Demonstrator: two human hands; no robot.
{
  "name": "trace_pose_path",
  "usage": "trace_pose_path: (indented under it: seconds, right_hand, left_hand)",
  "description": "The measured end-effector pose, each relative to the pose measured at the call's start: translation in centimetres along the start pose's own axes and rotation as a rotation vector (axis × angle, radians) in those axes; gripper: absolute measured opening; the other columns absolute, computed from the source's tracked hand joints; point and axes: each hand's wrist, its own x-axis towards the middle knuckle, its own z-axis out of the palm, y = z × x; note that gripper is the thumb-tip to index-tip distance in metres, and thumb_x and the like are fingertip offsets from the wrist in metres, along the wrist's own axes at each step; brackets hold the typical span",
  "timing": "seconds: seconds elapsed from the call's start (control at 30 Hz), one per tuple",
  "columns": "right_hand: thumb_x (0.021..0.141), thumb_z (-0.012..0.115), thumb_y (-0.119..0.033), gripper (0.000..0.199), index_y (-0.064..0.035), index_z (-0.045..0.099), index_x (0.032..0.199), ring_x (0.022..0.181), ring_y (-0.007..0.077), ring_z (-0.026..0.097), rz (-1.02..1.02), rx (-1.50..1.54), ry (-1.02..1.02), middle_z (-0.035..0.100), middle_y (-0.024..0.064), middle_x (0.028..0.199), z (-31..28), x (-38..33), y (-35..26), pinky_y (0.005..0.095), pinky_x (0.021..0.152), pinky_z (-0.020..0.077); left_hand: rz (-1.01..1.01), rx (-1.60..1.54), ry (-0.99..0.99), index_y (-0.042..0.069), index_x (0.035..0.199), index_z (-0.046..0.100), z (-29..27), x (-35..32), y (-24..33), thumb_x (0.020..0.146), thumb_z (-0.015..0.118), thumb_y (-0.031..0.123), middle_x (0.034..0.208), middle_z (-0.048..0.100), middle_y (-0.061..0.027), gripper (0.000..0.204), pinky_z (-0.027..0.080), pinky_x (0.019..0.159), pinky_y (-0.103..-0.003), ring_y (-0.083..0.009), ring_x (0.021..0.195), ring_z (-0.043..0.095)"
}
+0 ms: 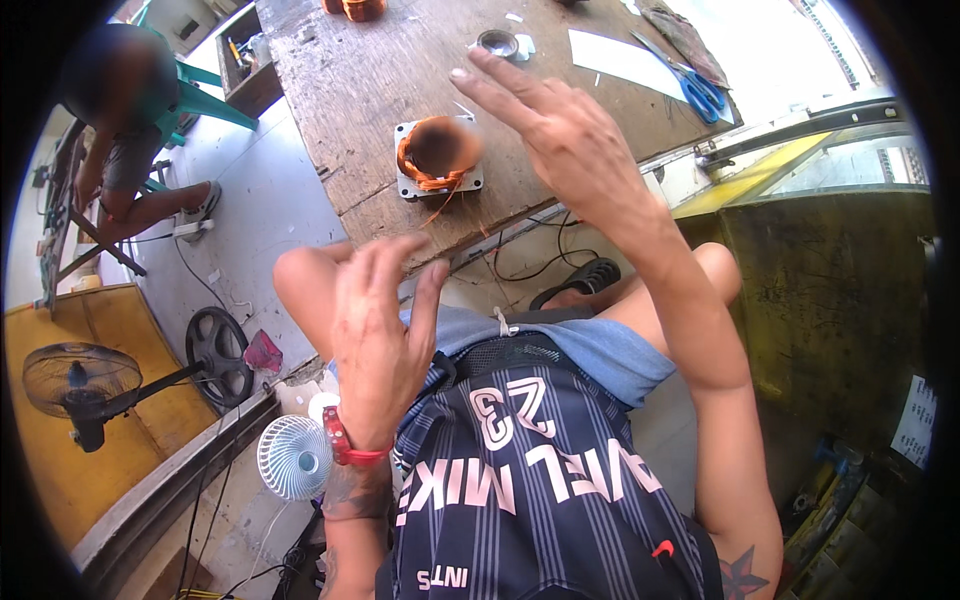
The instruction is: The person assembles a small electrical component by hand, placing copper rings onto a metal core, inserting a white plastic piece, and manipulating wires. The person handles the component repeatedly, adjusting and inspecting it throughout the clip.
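A motor stator (426,180) with copper windings in a square metal frame sits near the close edge of the worn wooden table (365,110). Its centre is blurred. Stretched out over the table just right of the stator, my right hand (578,135) has its fingers extended and holds nothing visible. Its fingertips are close to a small round ring-shaped roll (497,43); whether they touch it I cannot tell. My left hand (375,325) hovers above my lap, thumb and fingers apart, with nothing in it. Thin copper wire ends hang from the stator toward me.
Blue-handled scissors (703,95) lie by a white paper sheet (625,65) on the right. More copper coils (362,9) sit at the far edge. A black fan (82,385) and small pale-blue fan (292,458) stand left. Another person (125,130) sits beyond.
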Motion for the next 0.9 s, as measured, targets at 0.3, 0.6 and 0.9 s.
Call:
trace_pose_path:
  seconds: [0.3,0.6,0.9]
  right_hand:
    - [0.091,0.076,-0.012,0.019,-0.0100,0.075,0.110,0.082,0.0225,0.063,0.215,0.050,-0.170,0.071,0.0040,0.089,-4.5,-8.6,-4.2,0.0381,0.078,0.0444]
    - [0.085,0.078,-0.007,0.019,-0.0085,0.071,0.103,0.080,0.0241,0.063,0.282,0.230,-0.115,0.068,0.0040,0.087,-3.2,-12.7,-10.9,0.0381,0.079,0.0459]
    - [0.104,0.064,-0.053,0.076,0.0040,0.046,0.150,0.120,0.0224,0.065,1.047,1.412,-0.321,0.063,0.0156,0.139,-0.7,-10.1,-8.1,0.0385,0.109,0.0500]
  left_hand:
    - [-0.030,-0.019,0.127,0.005,0.108,0.067,5.4,3.0,-0.7,0.093,0.081,0.033,0.088,0.076,-0.0114,0.035,0.050,0.078,-0.041,-0.0320,0.080,0.069]
    - [-0.429,-0.817,-0.236,0.001,0.123,0.078,4.4,-1.0,-2.0,0.102,0.075,0.026,0.089,0.074,0.0008,0.033,0.047,0.068,-0.021,-0.0050,0.079,0.057]
    - [-0.378,-0.799,-0.369,0.002,0.106,0.071,2.7,-3.1,-3.8,0.108,0.063,0.033,0.094,0.068,0.0005,0.032,0.048,0.075,-0.026,-0.0076,0.083,0.057]
